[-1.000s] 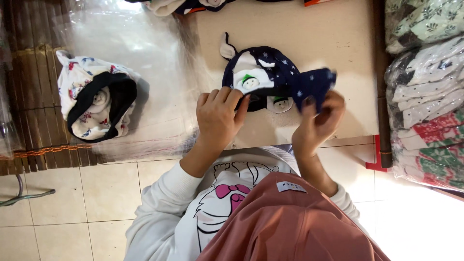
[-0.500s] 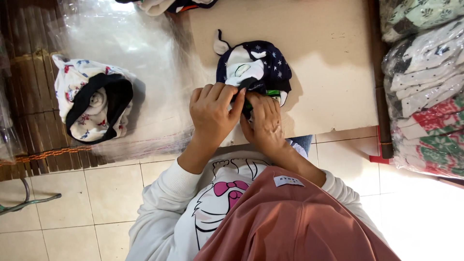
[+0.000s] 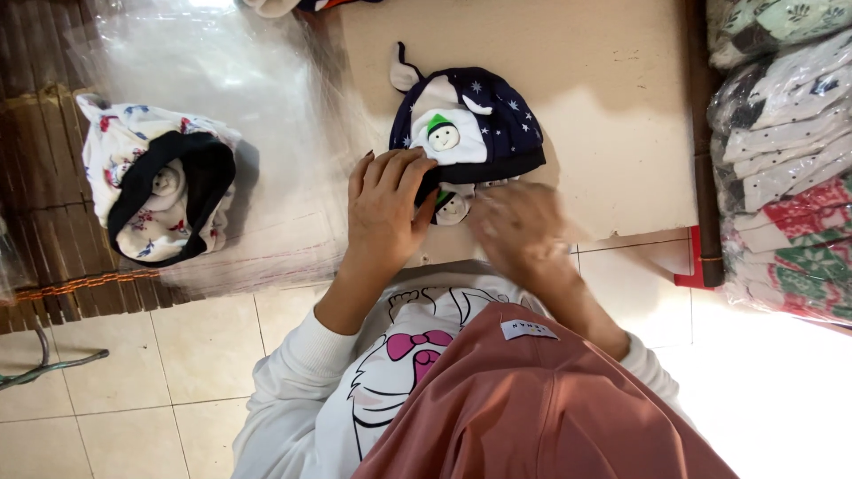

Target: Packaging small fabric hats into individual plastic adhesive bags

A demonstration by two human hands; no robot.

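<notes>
A navy baby hat (image 3: 497, 115) with white stars, a small white doll face with a green cap and two little ears lies on the beige table (image 3: 612, 106). My left hand (image 3: 383, 208) lies on its near brim, fingers spread over the dark edge. A second white doll face (image 3: 453, 208) peeks out under that brim. My right hand (image 3: 519, 232) is motion-blurred, flat and low over the table's near edge just right of the hat, holding nothing.
A floral white hat with black lining (image 3: 160, 195) sits on a clear plastic sheet (image 3: 266, 106) at the left, over a bamboo mat (image 3: 35, 133). Stacks of bagged clothing (image 3: 785, 177) line the right side. Tiled floor (image 3: 133, 381) with a cable (image 3: 44, 364) lies below.
The navy hat was lifted and folded in both hands; now it lies flat on the table. My right hand has slid off it to the right, and my left hand stays on the brim.
</notes>
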